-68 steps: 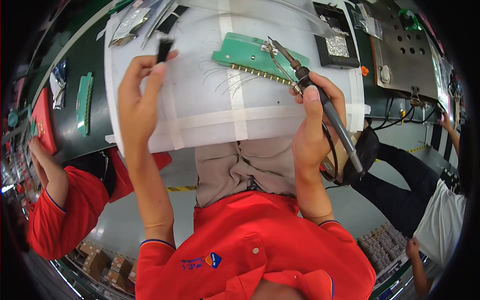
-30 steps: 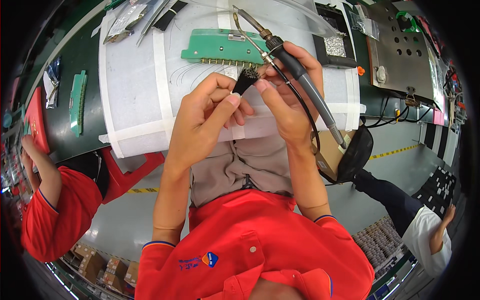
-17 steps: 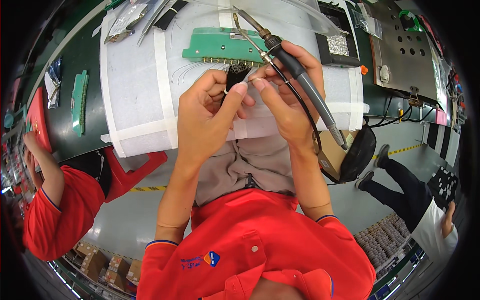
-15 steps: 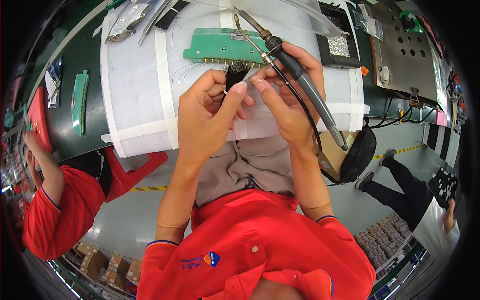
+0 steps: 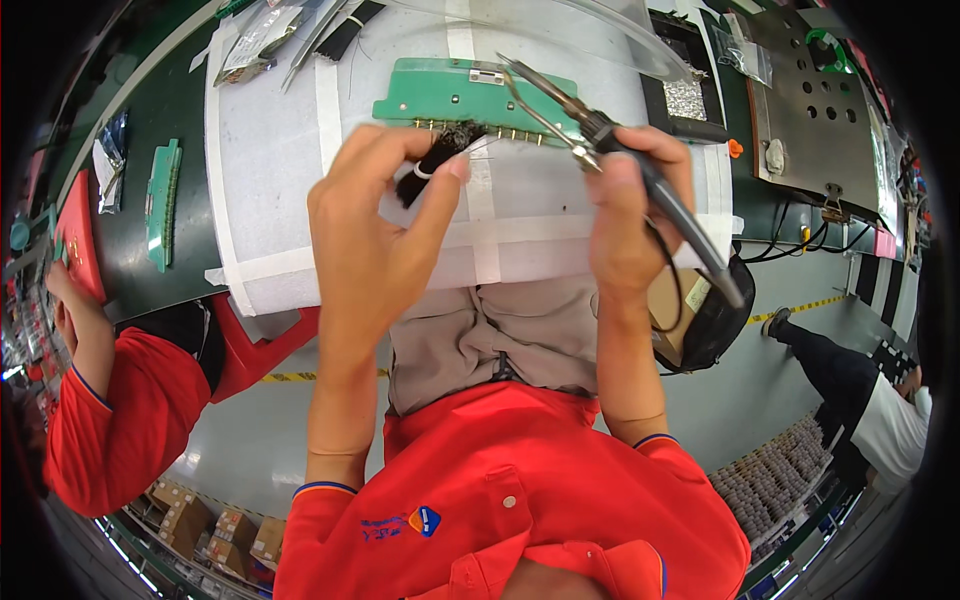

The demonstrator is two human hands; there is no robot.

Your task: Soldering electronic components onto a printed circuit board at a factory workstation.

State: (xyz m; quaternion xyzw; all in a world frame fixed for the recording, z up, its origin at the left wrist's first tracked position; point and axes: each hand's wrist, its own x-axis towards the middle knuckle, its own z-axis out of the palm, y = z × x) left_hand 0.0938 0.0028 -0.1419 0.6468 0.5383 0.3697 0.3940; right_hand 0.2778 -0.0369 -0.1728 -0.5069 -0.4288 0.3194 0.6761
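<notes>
White sheeting (image 5: 265, 185) is covering the work surface, and strips of pale tape are crossing it. At its near edge the person is sitting in a red shirt (image 5: 480, 470). Both forearms are coming in from below and are standing nearly upright in the view, well apart from each other.

The left hand (image 5: 370, 225) is showing its back, with the wrist almost straight. Its fingers are bending forward and to the right, while the thumb is pointing up; between them the hand is pinching a black wire bundle (image 5: 440, 151). The right hand (image 5: 630, 210) is closing around a soldering iron (image 5: 690, 236), with the thumb lying along the handle and the fingers curling around it. The iron is slanting: its tip is pointing up and to the left, over the green fixture (image 5: 430, 90), and its rear end is pointing down to the right. I cannot tell if the tip is touching anything.

The fixture is lying flat beyond the hands, with its toothed edge facing the person. The bundle is tilting, and its frayed upper end is overlapping this edge in the view. A thin metal tube (image 5: 545, 121) is running beside the iron's tip. Brass-coloured pins (image 5: 515, 135) are lining the fixture's edge. The smallest thing, a white tie (image 5: 422, 172), is going around the bundle.
</notes>
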